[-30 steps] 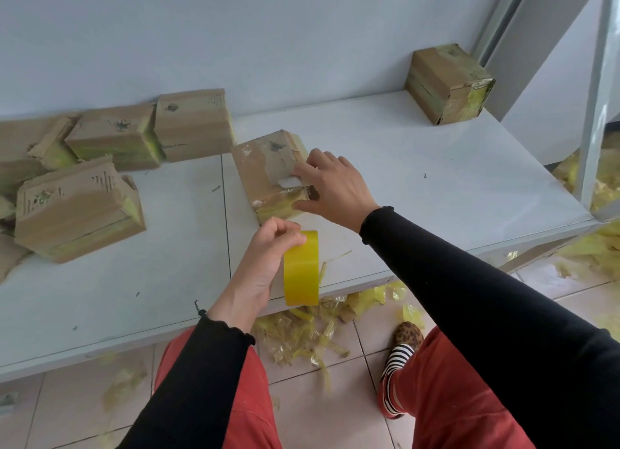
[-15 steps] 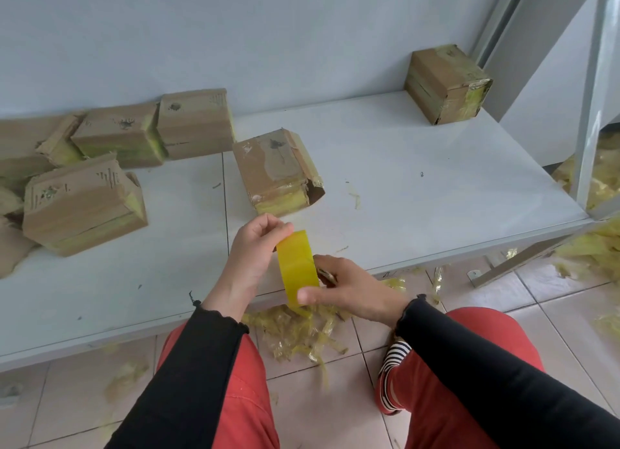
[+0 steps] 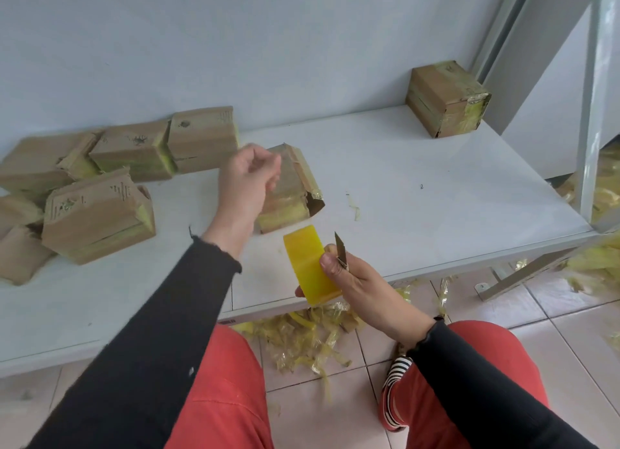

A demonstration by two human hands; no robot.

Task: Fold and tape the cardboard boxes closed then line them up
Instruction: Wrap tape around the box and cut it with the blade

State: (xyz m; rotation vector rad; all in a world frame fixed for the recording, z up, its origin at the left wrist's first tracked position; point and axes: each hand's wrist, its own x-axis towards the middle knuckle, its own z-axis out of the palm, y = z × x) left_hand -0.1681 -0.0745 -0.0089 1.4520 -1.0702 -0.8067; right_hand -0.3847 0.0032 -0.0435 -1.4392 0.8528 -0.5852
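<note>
A small cardboard box lies on its side on the white table, one end flap loose with yellow tape along its edges. My left hand hovers just above and in front of it, fingers loosely curled and blurred; nothing shows in it. Below the box, near the table's front edge, my right hand grips a yellow tape roll and pinches a small knife blade beside it. A taped box stands alone at the far right against the wall.
Several more cardboard boxes lie jumbled at the left by the wall. A metal post rises at the table's right corner. Yellow tape scraps litter the tiled floor under the table, between my knees.
The tape roll passed from my left hand to my right hand, which now also shows a blade. My left hand rose from the roll up to the middle box.
</note>
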